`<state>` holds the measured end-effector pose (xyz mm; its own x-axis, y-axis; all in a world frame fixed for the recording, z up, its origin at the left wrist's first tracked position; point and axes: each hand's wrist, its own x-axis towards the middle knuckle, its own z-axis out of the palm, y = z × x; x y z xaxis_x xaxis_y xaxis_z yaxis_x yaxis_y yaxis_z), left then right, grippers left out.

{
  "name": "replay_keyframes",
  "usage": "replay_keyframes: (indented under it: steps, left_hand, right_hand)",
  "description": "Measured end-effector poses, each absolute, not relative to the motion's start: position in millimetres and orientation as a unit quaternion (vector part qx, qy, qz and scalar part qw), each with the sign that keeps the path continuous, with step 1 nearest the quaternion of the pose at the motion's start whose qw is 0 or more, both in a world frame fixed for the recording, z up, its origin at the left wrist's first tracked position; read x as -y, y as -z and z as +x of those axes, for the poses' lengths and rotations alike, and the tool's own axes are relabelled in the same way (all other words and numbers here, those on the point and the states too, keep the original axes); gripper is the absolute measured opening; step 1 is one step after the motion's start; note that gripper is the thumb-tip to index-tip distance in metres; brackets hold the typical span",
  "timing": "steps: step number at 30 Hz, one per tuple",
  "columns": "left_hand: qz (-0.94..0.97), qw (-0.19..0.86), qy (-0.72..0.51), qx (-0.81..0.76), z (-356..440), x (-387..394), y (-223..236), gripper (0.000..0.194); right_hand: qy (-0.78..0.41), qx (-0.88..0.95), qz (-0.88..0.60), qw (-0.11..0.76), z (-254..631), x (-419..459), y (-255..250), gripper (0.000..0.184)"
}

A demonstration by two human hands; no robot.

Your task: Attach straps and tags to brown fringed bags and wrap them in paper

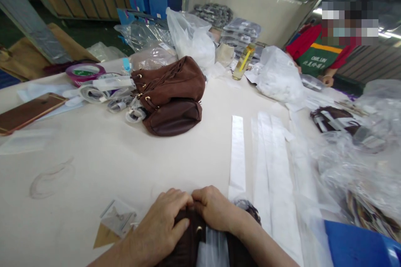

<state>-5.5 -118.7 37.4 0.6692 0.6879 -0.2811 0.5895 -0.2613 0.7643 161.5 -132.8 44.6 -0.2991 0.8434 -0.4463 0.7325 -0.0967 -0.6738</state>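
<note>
At the near edge of the table, a dark brown bag (pixel 180 248) with a brass eyelet sits between my forearms, its lower part cut off by the frame. My left hand (pixel 171 217) grips its upper rim with the thumb on the near side. Close beside it, my right hand (pixel 216 210) has curled fingers pinching the same rim. A clear plastic-wrapped strip (pixel 213 248) hangs over the bag below my right hand. Farther off, a brown suede drawstring bag (pixel 175 83) lies on its side, with plastic-wrapped straps (pixel 120 102) beside it.
White paper strips (pixel 271 175) lie right of the bag; a small card packet (pixel 117 219) lies left. A phone (pixel 31 110) and tape roll (pixel 85 71) are far left. A bottle (pixel 244 61) stands at the back. Plastic wrapping (pixel 347 158) crowds the right. A co-worker (pixel 326 52) stands across.
</note>
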Motion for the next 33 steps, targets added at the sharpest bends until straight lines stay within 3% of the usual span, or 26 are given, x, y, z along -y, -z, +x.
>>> replay_keyframes:
  steps: [5, 7, 12, 17, 24, 28, 33]
  left_hand:
    - [0.893, 0.287, -0.181, -0.296, -5.2, 133.8, -33.7, 0.021]
    - [0.911, 0.255, -0.205, -0.252, -5.1, 140.1, -29.7, 0.027]
    - [0.938, 0.209, -0.117, -0.251, 0.2, 145.2, -22.4, 0.021]
    - [0.924, 0.241, -0.065, -0.289, 1.0, 136.0, -30.1, 0.021]
    - [0.930, 0.184, -0.188, -0.256, -6.1, 154.1, -43.2, 0.025]
    - [0.894, 0.303, -0.236, -0.233, -13.3, 179.2, -41.6, 0.025]
    - [0.773, 0.467, -0.183, -0.387, -16.4, 193.1, -39.7, 0.021]
  right_hand:
    - [-0.318, 0.675, -0.623, 0.236, 184.4, 167.6, -66.8, 0.017]
    - [-0.266, 0.691, -0.626, 0.244, 189.9, 192.3, -68.9, 0.017]
    - [-0.144, 0.757, -0.587, 0.248, 184.0, 235.8, -43.9, 0.032]
    - [-0.179, 0.746, -0.571, 0.292, 178.7, 234.3, -35.9, 0.032]
    - [-0.245, 0.713, -0.584, 0.300, 183.2, 234.5, -53.3, 0.032]
    - [-0.167, 0.717, -0.606, 0.302, 176.2, 257.1, -50.9, 0.028]
    - [0.019, 0.655, -0.715, 0.245, 155.2, 283.7, -29.9, 0.022]
